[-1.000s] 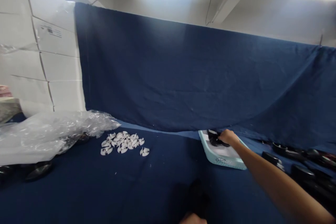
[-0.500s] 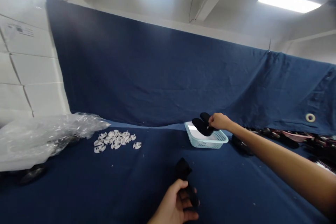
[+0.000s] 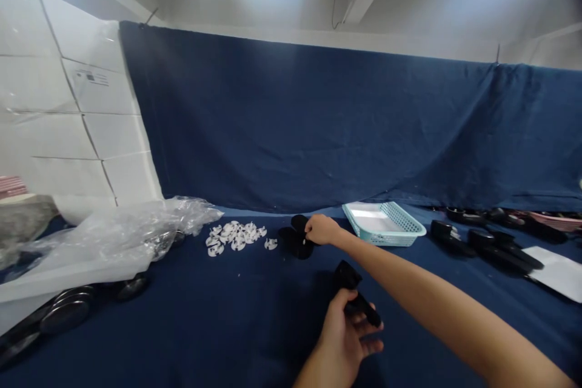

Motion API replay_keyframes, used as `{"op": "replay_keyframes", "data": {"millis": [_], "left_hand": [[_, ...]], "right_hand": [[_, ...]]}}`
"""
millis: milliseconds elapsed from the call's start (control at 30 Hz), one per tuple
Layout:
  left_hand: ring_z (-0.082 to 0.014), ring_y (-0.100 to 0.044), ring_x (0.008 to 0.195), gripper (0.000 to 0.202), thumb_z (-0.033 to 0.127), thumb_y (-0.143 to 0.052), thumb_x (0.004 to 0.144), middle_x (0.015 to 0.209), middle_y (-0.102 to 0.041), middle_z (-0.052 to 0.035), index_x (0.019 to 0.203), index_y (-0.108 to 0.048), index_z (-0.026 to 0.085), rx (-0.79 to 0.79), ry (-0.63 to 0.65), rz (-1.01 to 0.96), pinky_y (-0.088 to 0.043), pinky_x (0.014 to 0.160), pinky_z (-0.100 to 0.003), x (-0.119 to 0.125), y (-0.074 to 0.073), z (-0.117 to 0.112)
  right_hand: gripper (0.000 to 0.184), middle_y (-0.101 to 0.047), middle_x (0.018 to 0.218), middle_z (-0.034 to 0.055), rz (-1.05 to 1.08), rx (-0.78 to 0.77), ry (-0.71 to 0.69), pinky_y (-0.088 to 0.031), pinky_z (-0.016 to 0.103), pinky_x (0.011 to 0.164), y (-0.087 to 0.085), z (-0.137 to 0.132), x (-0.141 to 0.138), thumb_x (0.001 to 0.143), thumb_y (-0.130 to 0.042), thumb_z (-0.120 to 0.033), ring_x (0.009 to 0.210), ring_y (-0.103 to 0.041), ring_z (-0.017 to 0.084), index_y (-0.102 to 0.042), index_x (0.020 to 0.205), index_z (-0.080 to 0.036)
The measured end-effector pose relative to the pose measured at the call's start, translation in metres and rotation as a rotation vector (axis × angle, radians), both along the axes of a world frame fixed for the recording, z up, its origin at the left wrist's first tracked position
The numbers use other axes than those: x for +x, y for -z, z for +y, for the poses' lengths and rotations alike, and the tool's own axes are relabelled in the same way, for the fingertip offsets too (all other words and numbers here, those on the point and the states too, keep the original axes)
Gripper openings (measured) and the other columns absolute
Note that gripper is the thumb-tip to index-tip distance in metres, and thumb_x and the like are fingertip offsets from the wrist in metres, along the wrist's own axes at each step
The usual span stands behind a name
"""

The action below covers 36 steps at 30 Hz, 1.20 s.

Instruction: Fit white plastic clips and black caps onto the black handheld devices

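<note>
My left hand (image 3: 341, 333) is closed around a black part with a wide, hollow-looking head and a narrow handle (image 3: 366, 309), held at the front of the table. My right hand (image 3: 322, 229) reaches across beyond it, its fingers pinching dark, flat, rounded pieces (image 3: 295, 244) low over the cloth. The exact kind of these pieces is unclear. Just left of them lies a single small white clip-like part (image 3: 271, 244), beside a loose pile of similar white parts (image 3: 234, 235).
A light blue plastic basket (image 3: 386, 238) with a white sheet inside stands behind my right forearm. Clear plastic wrap (image 3: 122, 236) covers black rounded items (image 3: 68, 309) at left. More black parts (image 3: 495, 248) and a white sheet (image 3: 557, 270) lie at right. A blue curtain (image 3: 309, 127) hangs behind.
My right hand has carried the dark rounded pieces left, from over the basket to near the white parts. The view has turned left. My left hand still grips the black handled part.
</note>
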State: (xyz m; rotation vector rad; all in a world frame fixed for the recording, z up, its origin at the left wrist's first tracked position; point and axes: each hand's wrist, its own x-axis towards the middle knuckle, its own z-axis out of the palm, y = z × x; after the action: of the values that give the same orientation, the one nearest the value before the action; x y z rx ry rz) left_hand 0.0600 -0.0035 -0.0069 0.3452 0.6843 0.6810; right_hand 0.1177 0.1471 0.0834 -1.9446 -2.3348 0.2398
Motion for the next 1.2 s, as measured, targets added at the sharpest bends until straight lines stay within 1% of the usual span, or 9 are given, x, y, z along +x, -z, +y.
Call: {"op": "replay_keyframes", "data": {"millis": [167, 300, 500, 633, 733, 867, 967, 1067, 1200], "left_hand": [[-0.0197, -0.060, 0.071, 0.040, 0.045, -0.052, 0.077, 0.077, -0.060, -0.0074, 0.079, -0.065, 0.008, -0.038, -0.047, -0.010, -0.041, 0.054, -0.027, -0.007, -0.003, 0.002], [-0.0193, -0.061, 0.070, 0.038, 0.045, -0.054, 0.076, 0.079, -0.062, -0.0074, 0.078, -0.064, 0.009, -0.052, -0.055, -0.015, -0.041, 0.055, -0.027, -0.010, -0.005, 0.003], [-0.0208, -0.062, 0.068, 0.033, 0.044, -0.056, 0.075, 0.080, -0.066, -0.0089, 0.082, -0.061, 0.012, -0.041, -0.054, 0.029, -0.042, 0.056, -0.029, -0.020, -0.010, 0.011], [-0.0196, -0.061, 0.066, 0.032, 0.040, -0.053, 0.077, 0.085, -0.067, -0.0097, 0.088, -0.061, 0.011, 0.072, -0.031, -0.092, -0.043, 0.055, -0.029, -0.028, -0.022, 0.011], [-0.0203, -0.061, 0.068, 0.033, 0.036, -0.049, 0.082, 0.098, -0.066, -0.0137, 0.096, -0.062, 0.008, 0.231, 0.039, -0.267, -0.045, 0.058, -0.033, -0.029, -0.032, 0.003], [-0.0254, -0.062, 0.083, 0.038, 0.039, -0.048, 0.087, 0.105, -0.065, -0.0149, 0.105, -0.061, 0.009, 0.258, 0.091, -0.317, -0.049, 0.063, -0.037, -0.019, -0.032, -0.009], [-0.0212, -0.062, 0.070, 0.042, 0.050, -0.051, 0.085, 0.087, -0.067, -0.0087, 0.098, -0.063, 0.012, 0.191, 0.073, -0.188, -0.050, 0.056, -0.035, -0.010, -0.026, -0.012], [-0.0176, -0.060, 0.058, 0.049, 0.060, -0.051, 0.083, 0.068, -0.063, -0.0042, 0.091, -0.064, 0.013, 0.198, 0.077, -0.093, -0.048, 0.049, -0.030, -0.005, -0.022, -0.011], [-0.0154, -0.060, 0.055, 0.060, 0.067, -0.044, 0.082, 0.079, -0.065, -0.0071, 0.091, -0.064, 0.012, 0.265, 0.076, -0.039, -0.046, 0.044, -0.026, -0.001, -0.020, -0.010]], "right_hand": [[0.026, -0.060, 0.111, 0.0070, 0.034, -0.074, 0.056, -0.052, 0.039, 0.081, 0.026, 0.028, -0.013, 0.090, -0.057, -0.031, 0.096, -0.061, 0.020, -0.058, 0.111, -0.016], [0.025, -0.060, 0.115, 0.0071, 0.146, -0.011, 0.004, -0.050, 0.042, 0.085, 0.031, 0.023, -0.001, 0.089, -0.057, -0.032, 0.099, -0.060, 0.021, -0.060, 0.109, -0.016], [0.025, -0.056, 0.128, 0.0089, 0.490, 0.342, 0.055, -0.032, 0.035, 0.107, 0.017, -0.026, 0.040, 0.083, -0.060, -0.027, 0.128, -0.041, 0.022, -0.067, 0.105, -0.019], [0.035, -0.059, 0.123, 0.0141, 0.772, 0.504, 0.241, -0.043, 0.040, 0.095, 0.029, -0.083, 0.084, 0.087, -0.050, -0.038, 0.113, -0.055, 0.026, -0.066, 0.106, -0.014], [0.046, -0.067, 0.109, 0.0138, 0.957, 0.499, 0.309, -0.053, 0.039, 0.075, 0.051, -0.130, 0.100, 0.090, -0.041, -0.047, 0.097, -0.065, 0.027, -0.060, 0.116, -0.015], [0.047, -0.063, 0.121, 0.0109, 1.518, 0.286, 0.209, -0.053, 0.038, 0.081, 0.071, -0.169, 0.088, 0.083, -0.056, -0.051, 0.102, -0.063, 0.026, -0.058, 0.121, -0.024], [0.049, -0.061, 0.124, 0.0089, 1.539, 0.256, 0.100, -0.055, 0.034, 0.074, 0.074, -0.176, 0.075, 0.081, -0.060, -0.049, 0.103, -0.062, 0.025, -0.054, 0.126, -0.030], [0.048, -0.059, 0.127, 0.0086, 1.439, 0.303, 0.023, -0.052, 0.035, 0.082, 0.075, -0.178, 0.071, 0.081, -0.063, -0.042, 0.111, -0.057, 0.025, -0.053, 0.127, -0.029], [0.045, -0.058, 0.128, 0.0107, 1.491, 0.310, 0.054, -0.054, 0.033, 0.076, 0.075, -0.180, 0.074, 0.083, -0.060, -0.042, 0.113, -0.056, 0.028, -0.053, 0.125, -0.026]]}}
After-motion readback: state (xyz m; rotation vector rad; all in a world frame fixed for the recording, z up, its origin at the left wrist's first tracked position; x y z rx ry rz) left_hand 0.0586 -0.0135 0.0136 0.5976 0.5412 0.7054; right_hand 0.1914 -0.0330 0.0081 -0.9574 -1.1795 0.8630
